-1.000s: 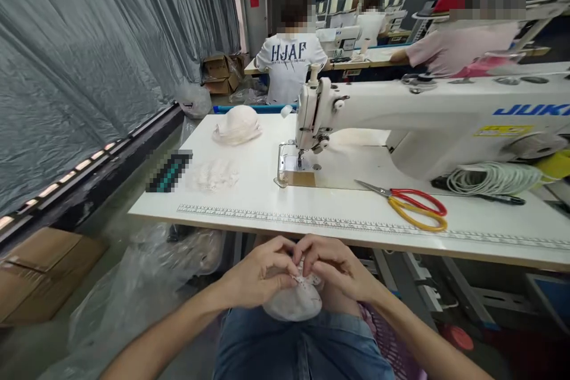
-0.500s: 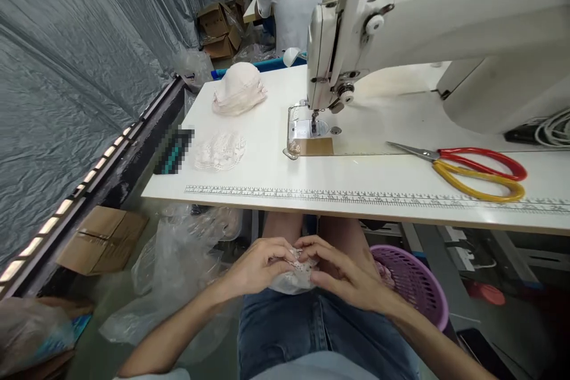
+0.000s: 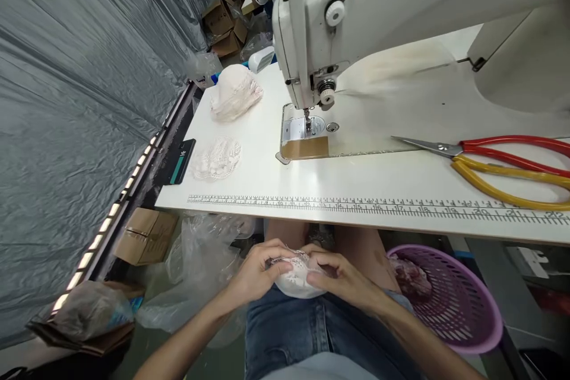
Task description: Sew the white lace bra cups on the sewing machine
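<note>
Lace-trimmed cloth (image 3: pixel 296 276) low in the lap, bottom centre of the frame, just beneath the near edge of the counter (image 3: pixel 356 184). Pinched at its lacy upper rim by the left hand (image 3: pixel 256 273), grip closed with thumb against fingertips. Pressed from the other side by the right hand (image 3: pixel 341 282), grip likewise closed on it, fingers laid across its right half. Against a second ago: held nearer the body, more of the lace rim opened out between the two hands, view tipped down so the co-workers at the top fell out of sight. By the look of it, handwork on the rim under way, well apart from the sewing machine (image 3: pixel 356 6). For room: printed ruler (image 3: pixel 356 206) along the counter edge close above the knuckles, purple basket (image 3: pixel 449 309) at lower right near the right forearm, plastic bag (image 3: pixel 196 267) at lower left beside the left forearm. On the counter, apart from both hands: scissors (image 3: pixel 499 160) at right, loose lace piece (image 3: pixel 218 157) at centre left
</note>
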Available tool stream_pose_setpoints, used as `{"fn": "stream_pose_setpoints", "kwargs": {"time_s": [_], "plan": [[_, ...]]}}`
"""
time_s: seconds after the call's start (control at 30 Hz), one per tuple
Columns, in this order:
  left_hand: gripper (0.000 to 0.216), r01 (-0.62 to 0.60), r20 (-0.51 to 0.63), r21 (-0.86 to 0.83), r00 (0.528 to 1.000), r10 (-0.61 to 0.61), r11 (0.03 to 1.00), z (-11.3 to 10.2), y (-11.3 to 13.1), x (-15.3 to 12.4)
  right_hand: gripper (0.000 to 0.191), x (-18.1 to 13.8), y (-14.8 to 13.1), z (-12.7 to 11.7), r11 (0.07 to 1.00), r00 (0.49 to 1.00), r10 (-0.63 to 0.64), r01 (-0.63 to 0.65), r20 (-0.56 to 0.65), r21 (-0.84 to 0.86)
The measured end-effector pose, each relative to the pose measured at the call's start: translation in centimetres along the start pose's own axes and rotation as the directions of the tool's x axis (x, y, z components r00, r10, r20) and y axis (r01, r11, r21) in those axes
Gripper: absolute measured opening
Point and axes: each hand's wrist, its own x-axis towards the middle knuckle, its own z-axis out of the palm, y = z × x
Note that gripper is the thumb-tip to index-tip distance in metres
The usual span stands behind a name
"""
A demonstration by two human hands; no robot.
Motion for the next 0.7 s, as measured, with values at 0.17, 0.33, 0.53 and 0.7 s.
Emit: {"fn": "stream_pose_setpoints", "kwargs": {"time_s": [0.17,0.33,0.53,0.7], "plan": [[0.021,0.034,-0.022,0.018,0.999,-0.033,0.999,0.9,0.8,0.2,0.029,-0.2,-0.4,-0.9,0.999,0.999,0.038,-0.038,-0.010,-0.031],[0.020,0.095,0.122,-0.116,0.989,-0.081,0.989,1.6,0.3,0.6,0.023,-0.9,-1.7,-1.8,0.982,1.000,0.011,-0.016,-0.029,-0.189],[0.020,0.121,0.161,-0.248,0.984,-0.083,0.961,2.7,-0.6,1.1,0.019,-1.7,-2.9,-3.1,0.949,0.999,-0.005,0.015,0.033,-0.314],[0.025,0.024,0.142,-0.114,0.990,-0.008,0.993,2.4,-1.7,1.1,0.019,-1.5,-3.3,-2.6,0.926,1.000,0.012,-0.021,-0.026,-0.377]]}}
